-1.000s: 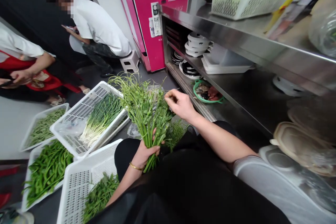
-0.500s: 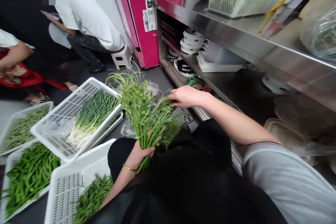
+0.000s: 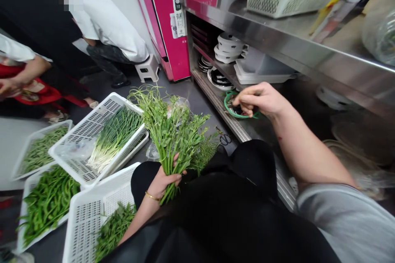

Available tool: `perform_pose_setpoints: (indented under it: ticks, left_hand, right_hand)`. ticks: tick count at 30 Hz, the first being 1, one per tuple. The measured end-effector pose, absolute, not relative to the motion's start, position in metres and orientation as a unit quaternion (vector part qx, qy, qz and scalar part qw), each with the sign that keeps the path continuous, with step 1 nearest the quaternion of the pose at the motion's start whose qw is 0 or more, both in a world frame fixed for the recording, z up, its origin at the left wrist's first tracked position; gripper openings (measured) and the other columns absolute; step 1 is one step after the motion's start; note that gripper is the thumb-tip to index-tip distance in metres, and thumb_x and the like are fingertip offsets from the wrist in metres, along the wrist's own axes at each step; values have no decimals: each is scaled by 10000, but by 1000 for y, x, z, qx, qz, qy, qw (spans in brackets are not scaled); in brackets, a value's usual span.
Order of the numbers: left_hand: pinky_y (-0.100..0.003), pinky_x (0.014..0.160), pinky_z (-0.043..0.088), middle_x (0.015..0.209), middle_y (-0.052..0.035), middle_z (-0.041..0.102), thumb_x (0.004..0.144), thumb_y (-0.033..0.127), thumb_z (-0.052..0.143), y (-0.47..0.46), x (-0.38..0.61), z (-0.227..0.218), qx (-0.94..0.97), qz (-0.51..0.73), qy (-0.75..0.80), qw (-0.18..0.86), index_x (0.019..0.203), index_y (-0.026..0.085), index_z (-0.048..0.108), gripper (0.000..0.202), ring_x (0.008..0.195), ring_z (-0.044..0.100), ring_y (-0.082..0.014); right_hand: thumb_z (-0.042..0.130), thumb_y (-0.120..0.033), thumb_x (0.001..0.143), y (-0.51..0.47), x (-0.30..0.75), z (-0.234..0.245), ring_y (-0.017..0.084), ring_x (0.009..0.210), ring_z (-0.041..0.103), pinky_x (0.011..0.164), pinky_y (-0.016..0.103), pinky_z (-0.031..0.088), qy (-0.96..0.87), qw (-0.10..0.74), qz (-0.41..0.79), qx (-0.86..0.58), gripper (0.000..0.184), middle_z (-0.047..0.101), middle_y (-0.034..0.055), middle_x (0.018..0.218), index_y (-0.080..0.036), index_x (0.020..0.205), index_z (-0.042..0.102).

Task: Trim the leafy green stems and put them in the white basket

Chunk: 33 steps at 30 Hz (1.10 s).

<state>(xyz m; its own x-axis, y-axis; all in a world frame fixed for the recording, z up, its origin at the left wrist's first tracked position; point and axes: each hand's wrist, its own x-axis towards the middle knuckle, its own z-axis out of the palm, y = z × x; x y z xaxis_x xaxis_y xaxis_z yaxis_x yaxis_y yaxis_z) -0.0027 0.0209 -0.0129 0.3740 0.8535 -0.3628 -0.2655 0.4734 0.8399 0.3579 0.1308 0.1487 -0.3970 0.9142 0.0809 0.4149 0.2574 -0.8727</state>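
Note:
In my left hand (image 3: 165, 181), closed round the lower stems, is an upright bunch of pea shoots (image 3: 169, 135) with thin curling tendrils at the top. My right hand (image 3: 259, 98) is off to the right, its fingers curled together over a green-rimmed container (image 3: 228, 109) by the lower shelf. Whatever those fingers may hold is hidden. More thin greens (image 3: 202, 154) lie just beyond my lap, partly behind the bunch. A white basket (image 3: 84, 205) to my left has cut leafy greens (image 3: 114, 228) in it.
White baskets on the left hold scallions (image 3: 117, 135), green peppers (image 3: 51, 199) and green beans (image 3: 43, 146). Scissors (image 3: 225, 139) lie on the floor. A steel shelf (image 3: 277, 35) runs along my right. Two people are at the back left, one sitting on a stool (image 3: 147, 68).
My right hand has left the top of the pea shoots and moved right, over the green-rimmed container. The left hand keeps its hold. The view has shifted slightly.

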Motion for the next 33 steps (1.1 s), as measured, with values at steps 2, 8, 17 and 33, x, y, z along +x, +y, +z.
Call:
perform_pose_setpoints:
  ticks: [2, 8, 17, 33]
  left_hand:
    - [-207, 428, 381, 787, -65, 674, 607, 175, 750, 21, -2, -11, 353, 372, 422, 748, 1344, 219, 415, 811, 447, 495, -84]
    - [-203, 421, 374, 783, -70, 680, 598, 167, 750, 24, 9, -6, 374, 370, 426, 736, 1341, 189, 418, 814, 451, 495, -88]
    - [-202, 427, 365, 782, -76, 688, 606, 151, 749, 19, 13, -6, 370, 368, 407, 749, 1298, 171, 458, 751, 441, 495, -83]
    - [-199, 403, 341, 731, -35, 640, 627, 161, 746, 20, 12, -11, 329, 422, 372, 758, 1123, 162, 568, 526, 427, 450, -60]
  right_hand:
    - [588, -462, 753, 109, 352, 154, 101, 494, 542, 515, 240, 431, -761, 222, 471, -386, 338, 607, -2, 585, -180, 904, 697]
    - [507, -277, 868, 86, 263, 156, 129, 861, 604, 790, 242, 449, -906, 174, 316, -222, 218, 664, 58, 925, -179, 962, 678]
    - [515, -360, 852, 122, 202, 108, 230, 786, 642, 614, 280, 421, -878, 93, 96, -460, 311, 688, 112, 882, -159, 1086, 558]
    - [235, -340, 959, 87, 192, 85, 171, 807, 635, 621, 254, 387, -867, 151, 27, -475, 379, 677, 58, 934, -196, 1000, 583]
